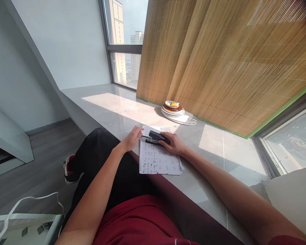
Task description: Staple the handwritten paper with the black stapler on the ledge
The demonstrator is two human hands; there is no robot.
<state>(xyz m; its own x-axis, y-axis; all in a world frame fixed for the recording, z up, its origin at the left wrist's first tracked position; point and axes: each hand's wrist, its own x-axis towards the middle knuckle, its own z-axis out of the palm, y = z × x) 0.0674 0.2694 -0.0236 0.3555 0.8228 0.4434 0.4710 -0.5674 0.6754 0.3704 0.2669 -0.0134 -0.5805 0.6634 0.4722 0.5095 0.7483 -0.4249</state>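
Note:
My right hand [173, 144] is wrapped around the rear of a black stapler [158, 136]. The stapler's top is lifted away from its base, and a slim silvery part shows between them, pointing left. At that front end, my left hand [132, 139] has its fingers pinched together; whatever is between them is too small to make out. Beneath the stapler lies a white sheet of paper [159, 161] covered in rows of handwriting. Its lower edge reaches the rim of the ledge.
On the pale tiled ledge [104, 105], a stack of plates [177, 119] stands near the window, with a small yellow item [173, 104] on top. A bamboo blind [206, 61] hangs behind. A white cable [28, 199] loops at lower left.

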